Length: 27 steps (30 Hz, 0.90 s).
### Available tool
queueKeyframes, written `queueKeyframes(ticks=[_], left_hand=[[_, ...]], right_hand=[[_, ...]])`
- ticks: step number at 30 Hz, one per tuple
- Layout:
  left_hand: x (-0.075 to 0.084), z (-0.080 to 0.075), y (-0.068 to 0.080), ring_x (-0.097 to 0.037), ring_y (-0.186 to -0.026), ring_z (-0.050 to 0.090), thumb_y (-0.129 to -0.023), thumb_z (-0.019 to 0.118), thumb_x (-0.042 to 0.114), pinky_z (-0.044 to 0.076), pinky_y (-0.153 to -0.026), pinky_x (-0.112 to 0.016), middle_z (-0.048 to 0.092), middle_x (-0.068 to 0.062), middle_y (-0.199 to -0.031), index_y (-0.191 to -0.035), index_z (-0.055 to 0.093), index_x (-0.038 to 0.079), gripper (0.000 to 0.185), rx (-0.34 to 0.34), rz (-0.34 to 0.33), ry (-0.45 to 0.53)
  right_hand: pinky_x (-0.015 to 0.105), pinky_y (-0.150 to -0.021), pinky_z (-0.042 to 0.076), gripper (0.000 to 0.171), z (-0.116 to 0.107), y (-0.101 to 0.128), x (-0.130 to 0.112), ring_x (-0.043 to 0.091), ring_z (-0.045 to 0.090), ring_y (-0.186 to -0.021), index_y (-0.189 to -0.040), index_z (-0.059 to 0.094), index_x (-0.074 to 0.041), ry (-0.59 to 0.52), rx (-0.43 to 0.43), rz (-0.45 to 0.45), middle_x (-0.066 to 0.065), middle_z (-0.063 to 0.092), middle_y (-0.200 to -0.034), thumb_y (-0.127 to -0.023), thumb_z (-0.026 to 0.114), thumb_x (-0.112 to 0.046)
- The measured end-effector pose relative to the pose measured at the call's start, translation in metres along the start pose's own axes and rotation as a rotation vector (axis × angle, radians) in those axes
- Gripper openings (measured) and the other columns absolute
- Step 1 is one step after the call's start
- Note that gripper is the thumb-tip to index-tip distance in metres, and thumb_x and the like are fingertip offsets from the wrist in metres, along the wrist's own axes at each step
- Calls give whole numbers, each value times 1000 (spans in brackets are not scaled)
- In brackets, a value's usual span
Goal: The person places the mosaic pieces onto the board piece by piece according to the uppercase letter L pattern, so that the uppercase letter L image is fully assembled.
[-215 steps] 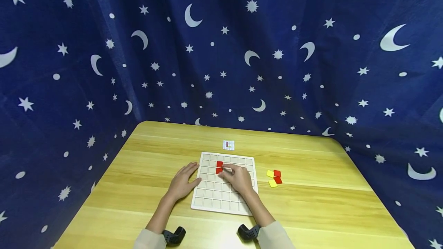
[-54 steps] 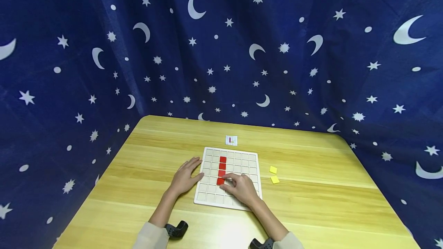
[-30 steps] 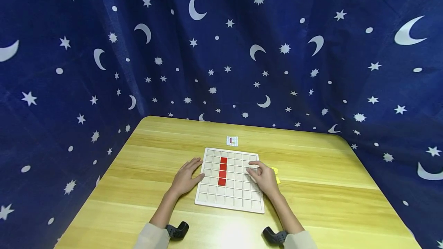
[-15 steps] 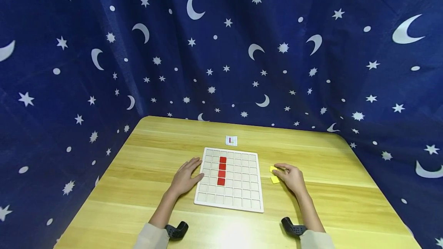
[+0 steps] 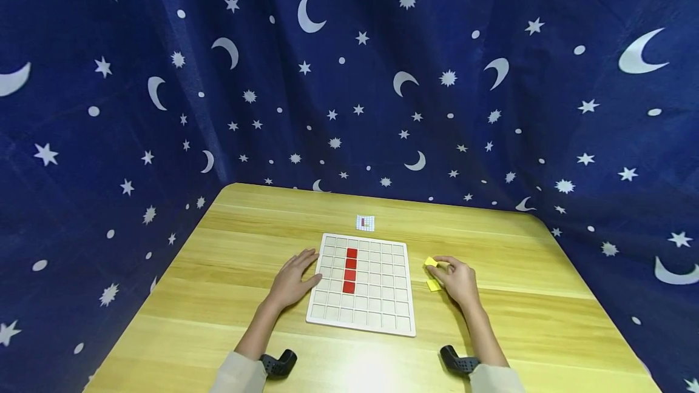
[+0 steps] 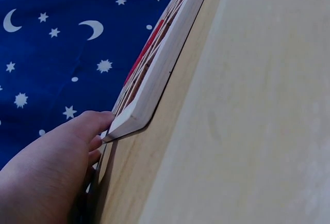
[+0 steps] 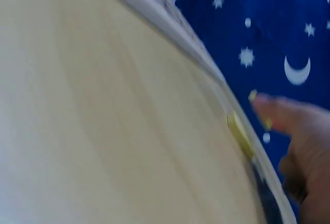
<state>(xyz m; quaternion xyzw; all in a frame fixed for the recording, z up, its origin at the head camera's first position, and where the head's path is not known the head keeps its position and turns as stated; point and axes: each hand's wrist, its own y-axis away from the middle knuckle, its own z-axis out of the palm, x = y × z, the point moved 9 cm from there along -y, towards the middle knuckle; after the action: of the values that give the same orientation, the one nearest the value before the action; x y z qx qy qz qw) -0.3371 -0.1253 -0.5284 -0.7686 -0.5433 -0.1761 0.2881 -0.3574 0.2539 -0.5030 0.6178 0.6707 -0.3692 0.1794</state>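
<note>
Our right hand (image 5: 457,278) had left the grid board (image 5: 361,284) and now pinched a yellow tile (image 5: 430,261); our left hand (image 5: 291,279) stayed flat against the board's edge, four red tiles (image 5: 350,270) placed.

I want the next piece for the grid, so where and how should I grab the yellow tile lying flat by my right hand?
The flat yellow tile is thin and lies on the table just under the right hand. Probably best to come from above and pinch two opposite edges with the fingers. Its left side, toward the board, looks open, so tipping up an edge there first should help.
</note>
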Motion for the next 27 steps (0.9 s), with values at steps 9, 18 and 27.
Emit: queueKeyframes(ticks=[9,18,27], left_hand=[[6,-4,-1,-27,-133,30,-89,59,38,20,-110,-41,40,-10,-142,-135,48,7,56,13,21,-3],[4,-2,0,-26,-133,31,-89,59,38,20,-111,-40,41,-9,-141,-134,49,7,56,3,6,-4],[2,-1,0,-26,-133,30,-90,58,39,20,-111,-40,40,-8,-142,-135,48,7,56,-4,-3,-11]], right_hand=[[16,-39,24,27,67,38,-94,-3,22,-43,-95,70,-13,-63,-226,-321,-13,32,-48,-75,76,-30],[16,-42,22,27,98,47,-119,-3,22,-44,-94,71,-17,23,-262,-347,-14,31,-47,-75,76,-34],[23,-56,35,29,101,50,-127,-2,21,-43,-94,71,-18,47,-232,-357,-15,30,-46,-74,76,-38]])
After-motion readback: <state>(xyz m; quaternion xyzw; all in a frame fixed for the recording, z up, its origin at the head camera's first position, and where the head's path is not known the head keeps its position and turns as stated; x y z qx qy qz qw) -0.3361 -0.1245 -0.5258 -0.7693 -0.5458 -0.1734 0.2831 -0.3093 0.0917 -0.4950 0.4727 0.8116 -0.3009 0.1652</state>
